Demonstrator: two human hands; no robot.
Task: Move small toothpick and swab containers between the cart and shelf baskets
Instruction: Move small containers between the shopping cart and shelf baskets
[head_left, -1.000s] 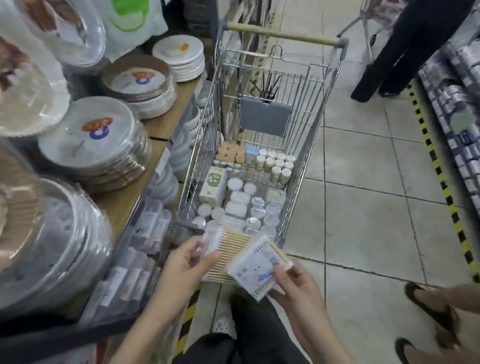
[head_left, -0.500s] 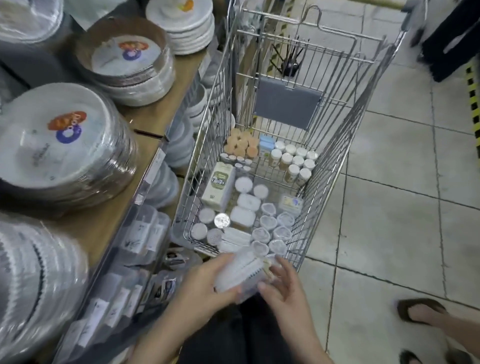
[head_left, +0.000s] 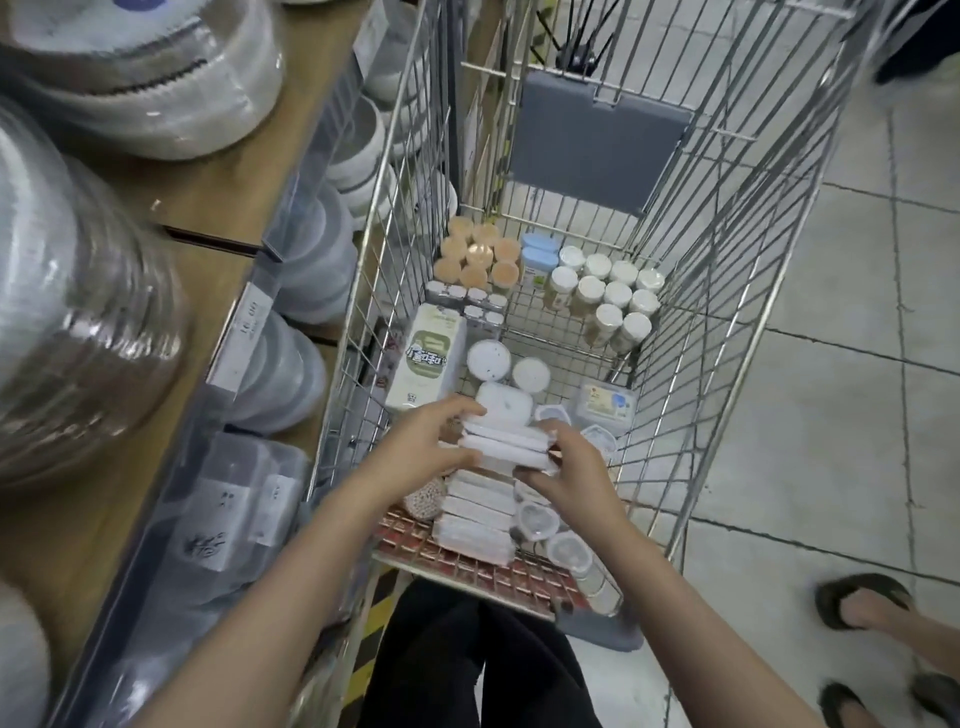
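Two hands: I see my left hand (head_left: 426, 447) and right hand (head_left: 574, 467) both inside the silver wire shopping cart (head_left: 727, 291), one at each end of the same load.
Held load: flat white rectangular plastic swab boxes (head_left: 506, 446), a small stack lying level, just above the cart floor near its near edge.
Left fingers: curled round the stack's left end, thumb on top.
Right fingers: curled round the right end, pinching it from the side.
Below the load: more flat white boxes (head_left: 475, 519) in a row along the near edge, touching one another.
Near right corner: clear round lidded tubs (head_left: 569, 553), packed side by side.
Far left corner: orange-capped round containers (head_left: 478, 254) in a cluster.
Far right corner: white-capped clear toothpick jars (head_left: 610, 296), upright in rows.
Left wall: a white and green carton (head_left: 428, 358) lying flat beside it.
Shelf: a wooden shelf (head_left: 218, 187) to the left of the cart carries wrapped stacks of paper plates (head_left: 156, 78).
Floor: pale tiles (head_left: 831, 415); sandalled feet (head_left: 862, 603) to the right.
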